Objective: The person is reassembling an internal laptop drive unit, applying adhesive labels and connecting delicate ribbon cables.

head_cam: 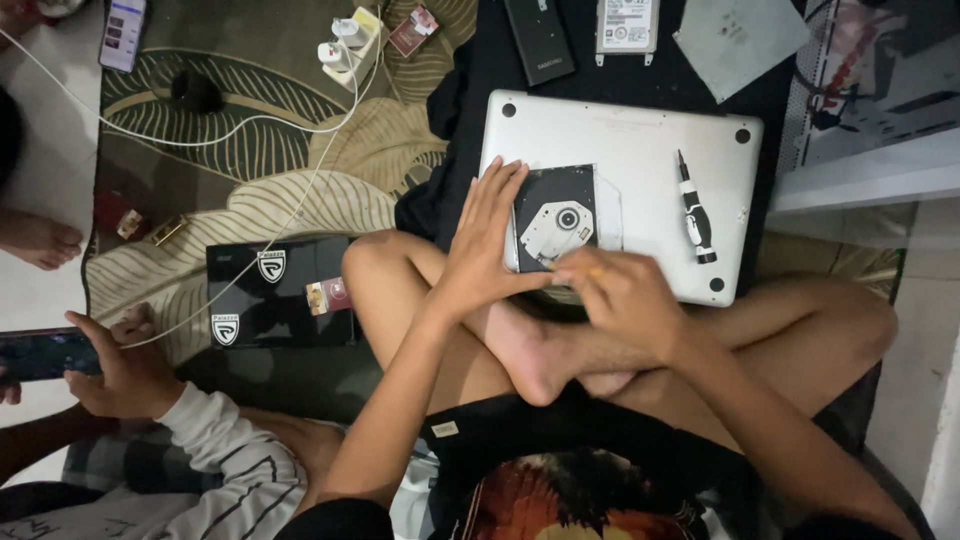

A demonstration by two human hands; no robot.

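Black cloth over patterned rug bore an upturned silver laptop (620,190). Optical drive (556,217), thin, rigid, likely fragile, sat at its near-left; best gripped by edges. Left hand (485,240) lay spread flat on it; right hand (620,300) pinched its near edge. Screwdriver (693,208) rested rightward.

Two laptops: a silver one (640,150) upside down at upper centre, a black one (280,292) at left. One screwdriver (694,210), one optical drive (556,216). Two phones (124,32) at the left edge

The optical drive (556,218) lies on the upturned laptop (640,150), between the left hand (485,240) and right hand (620,295) (both touching it); the screwdriver (693,208) rests right of them.
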